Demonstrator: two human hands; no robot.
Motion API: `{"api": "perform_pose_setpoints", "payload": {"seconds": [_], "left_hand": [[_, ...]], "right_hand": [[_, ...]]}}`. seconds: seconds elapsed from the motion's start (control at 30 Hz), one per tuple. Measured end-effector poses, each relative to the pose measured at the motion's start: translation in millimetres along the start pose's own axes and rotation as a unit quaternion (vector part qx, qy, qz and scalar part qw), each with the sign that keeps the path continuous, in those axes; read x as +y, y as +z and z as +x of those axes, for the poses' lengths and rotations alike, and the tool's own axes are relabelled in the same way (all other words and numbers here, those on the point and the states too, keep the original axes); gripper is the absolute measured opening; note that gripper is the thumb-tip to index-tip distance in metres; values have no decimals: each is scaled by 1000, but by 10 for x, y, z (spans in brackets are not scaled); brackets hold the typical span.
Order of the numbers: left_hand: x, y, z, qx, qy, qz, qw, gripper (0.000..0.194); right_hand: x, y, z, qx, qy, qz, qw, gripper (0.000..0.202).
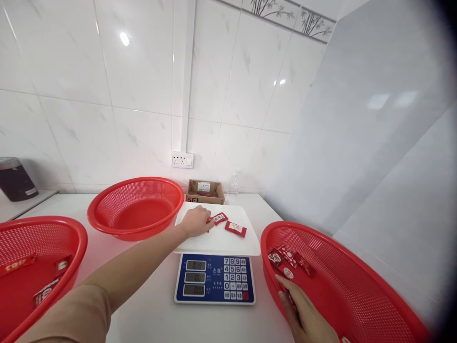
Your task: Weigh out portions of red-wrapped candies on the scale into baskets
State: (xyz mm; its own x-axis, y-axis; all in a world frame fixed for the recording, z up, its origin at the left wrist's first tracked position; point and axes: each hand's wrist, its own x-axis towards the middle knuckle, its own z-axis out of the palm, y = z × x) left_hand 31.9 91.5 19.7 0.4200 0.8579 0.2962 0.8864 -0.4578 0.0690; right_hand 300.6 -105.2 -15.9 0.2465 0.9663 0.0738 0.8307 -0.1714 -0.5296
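Packets (235, 229) lie on the scale (216, 280)'s pan (228, 245), my left hand (195, 222) touching one; I can't tell if it grips. My right hand (303, 307) pinches another packet (292, 299) by the right basket (335, 290); box (205, 199) and bottle (234, 183) stand behind, two baskets (143, 214) leftward.

dark canister (17, 180) with grey top: left, on a separate white surface (7, 207) | open cardboard box (205, 200), white label: far edge of desk (150, 305) | clear plastic bottle (234, 183): just right of box | white socket plate (183, 160): far tiled wall (143, 124), below vertical conduit (187, 76) | bamboo-patterned border (282, 15): high, far right
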Motion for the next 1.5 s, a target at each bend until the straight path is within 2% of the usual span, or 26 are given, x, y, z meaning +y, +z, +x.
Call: {"api": "perform_pose_setpoints", "payload": {"seconds": [0.17,0.3,0.4,0.5,0.57,0.63,0.7,0.8,0.93,1.0,1.07,1.13,1.23,1.4,1.5], "left_hand": [[-404,-269,7,39,-93,17,995,32],[-794,-465,-70,45,-158,33,986,36],[-1026,-530,-165,35,-197,38,979,40],[-1125,-518,-221,32,-211,41,976,47],[-1076,-478,-205,36,-196,36,979,53],[-920,-415,-142,39,-160,22,986,55],[-666,-324,-43,28,-105,-2,994,54],[-180,-128,118,-18,-20,-41,999,56],[429,161,272,-86,36,-70,993,63],[638,258,314,-109,55,-75,990,59],[761,303,338,-121,71,-74,987,51],[798,308,348,-120,75,-71,987,44],[730,284,337,-114,58,-70,989,37],[463,183,244,-97,1,-79,992,35],[207,5,173,-53,-47,-80,994,39]], "right_hand": [[5,-5,-4,-1,-6,-6,1000,44],[20,-4,12,7,-18,-18,1000,42],[28,1,16,22,-38,-20,999,40],[5,19,-5,40,-43,-23,998,39],[-18,31,-23,57,-40,-22,997,38],[-34,32,-31,64,-37,-22,997,38],[-32,19,-23,51,-38,-24,998,37],[-8,-7,7,26,-45,-24,998,38],[18,-15,28,16,-51,-23,998,39],[19,-13,23,17,-55,-25,998,39],[15,-12,12,19,-61,-26,998,39],[12,-11,4,21,-65,-29,997,39],[19,-4,6,20,-62,-36,997,40],[47,14,22,-4,-45,-42,998,40],[53,12,20,12,-56,-37,998,39]]}}
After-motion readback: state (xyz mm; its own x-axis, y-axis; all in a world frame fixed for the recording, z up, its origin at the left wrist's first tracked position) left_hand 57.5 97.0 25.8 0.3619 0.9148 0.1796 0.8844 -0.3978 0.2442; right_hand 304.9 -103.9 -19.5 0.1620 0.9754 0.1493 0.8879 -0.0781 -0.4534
